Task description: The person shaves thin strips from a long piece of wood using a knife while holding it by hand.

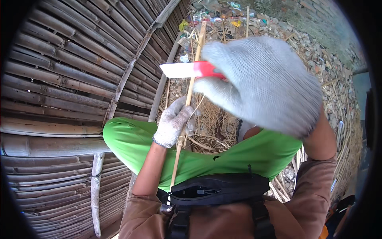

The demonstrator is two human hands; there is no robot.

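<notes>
My left hand, in a white knit glove with brownish stains, is closed around a long thin bamboo strip. The strip runs from near my waist up and away past the hand, tilted slightly right. Large and close to the camera, my right hand in a grey-white knit glove is closed on a red-handled utility knife. The knife's pale, bright blade points left and crosses the strip in view, above my left hand. Whether blade and strip touch I cannot tell. The right glove is somewhat blurred.
A slatted bamboo wall stands close on my left. Straw and bamboo shavings lie on the ground between my green-clad legs. Litter and rubble spread farther off toward a brick wall. A black waist bag sits across my lap.
</notes>
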